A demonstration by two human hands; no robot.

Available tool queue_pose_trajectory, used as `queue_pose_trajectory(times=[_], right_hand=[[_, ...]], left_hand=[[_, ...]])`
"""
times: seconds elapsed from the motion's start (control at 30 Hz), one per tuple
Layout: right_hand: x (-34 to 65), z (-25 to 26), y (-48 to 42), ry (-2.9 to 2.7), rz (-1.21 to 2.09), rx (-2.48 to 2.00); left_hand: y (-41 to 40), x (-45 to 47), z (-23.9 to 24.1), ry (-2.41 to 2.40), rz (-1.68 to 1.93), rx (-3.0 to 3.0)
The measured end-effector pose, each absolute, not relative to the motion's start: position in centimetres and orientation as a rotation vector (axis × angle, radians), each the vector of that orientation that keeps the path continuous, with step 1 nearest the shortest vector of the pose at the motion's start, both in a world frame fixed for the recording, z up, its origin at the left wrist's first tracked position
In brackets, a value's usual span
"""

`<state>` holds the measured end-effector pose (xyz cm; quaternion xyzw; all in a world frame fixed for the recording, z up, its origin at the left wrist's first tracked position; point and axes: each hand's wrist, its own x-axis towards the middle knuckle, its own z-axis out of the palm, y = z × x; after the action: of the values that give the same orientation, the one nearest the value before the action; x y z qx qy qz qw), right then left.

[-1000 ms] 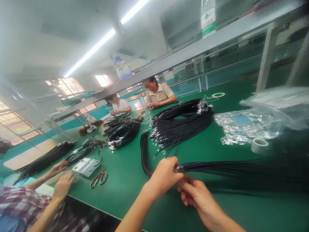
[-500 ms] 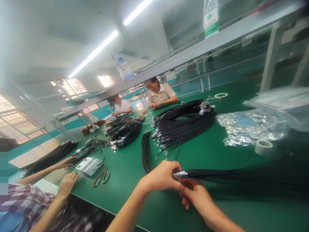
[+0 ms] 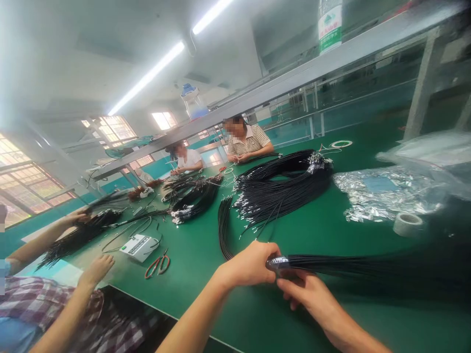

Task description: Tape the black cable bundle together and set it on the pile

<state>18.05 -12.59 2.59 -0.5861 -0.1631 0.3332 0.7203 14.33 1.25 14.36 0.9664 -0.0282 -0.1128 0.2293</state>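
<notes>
My left hand is closed in a pinch on the metal-tipped end of a bundle of thin black cables that stretches off to the right over the green table. Just below it, my right hand has its fingers curled under the same bundle end, touching it. Beyond my hands lies a big looped heap of black cables with bare ends fanned toward me.
A roll of tape and a silvery plastic bag sit at the right. Red-handled scissors and a white box lie at the left, near a co-worker's hands. Two more people sit at the far end. A shelf rail carries a bottle.
My hands stay on the bundle end, shifted slightly right. The co-worker at the left has lifted one hand up and away with a bunch of black cables.
</notes>
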Motion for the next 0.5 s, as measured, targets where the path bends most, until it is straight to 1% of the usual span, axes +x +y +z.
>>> queue_pose_trajectory(times=[0.1, 0.23, 0.37, 0.5], right_hand=[[18.3, 3.3, -12.6, -0.392, 0.798, -1.295], [18.7, 2.6, -12.6, -0.376, 0.773, -1.435], [18.7, 1.5, -12.5, -0.267, 0.786, -1.33], [18.6, 1.1, -12.2, -0.245, 0.711, -1.315]], left_hand=[[1.3, 14.3, 14.2, -0.061, -0.321, 2.646], [1.2, 14.3, 14.1, -0.044, -0.364, 2.638], [1.2, 14.2, 13.8, -0.049, -0.409, 2.649], [1.1, 13.9, 13.6, -0.029, -0.431, 2.66]])
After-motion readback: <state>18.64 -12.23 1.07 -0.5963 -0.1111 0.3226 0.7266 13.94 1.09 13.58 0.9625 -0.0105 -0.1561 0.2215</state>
